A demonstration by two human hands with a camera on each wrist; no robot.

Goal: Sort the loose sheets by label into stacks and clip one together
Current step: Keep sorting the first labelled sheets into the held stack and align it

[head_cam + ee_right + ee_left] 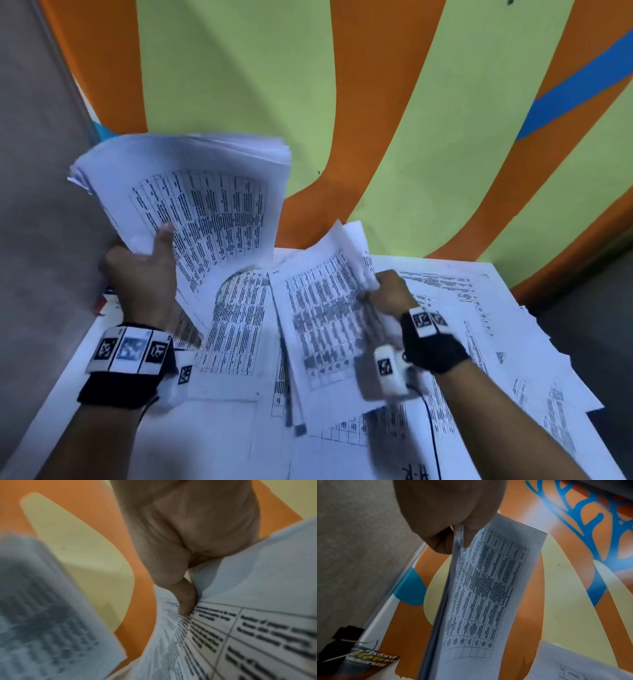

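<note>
Your left hand [144, 274] grips a thick stack of sheets [191, 192] by its lower edge, thumb laid flat across the printed top page and fingers curled behind it, lifting the stack clear of the table [51, 404]. In the left wrist view the same stack [481, 588] shows edge-on, pinched between thumb and fingers. Your right hand [390, 291] is closed on a smaller bundle of sheets [325, 308], lifting its far edge; in the right wrist view the thumb [185, 601] presses into the paper [240, 628]. That bundle is motion-blurred, so it is probably several sheets. More loose sheets [479, 308] cover the table. The print is too blurred to read any label. A book [373, 661] lies partly cut off at the left wrist view's lower edge.
</note>
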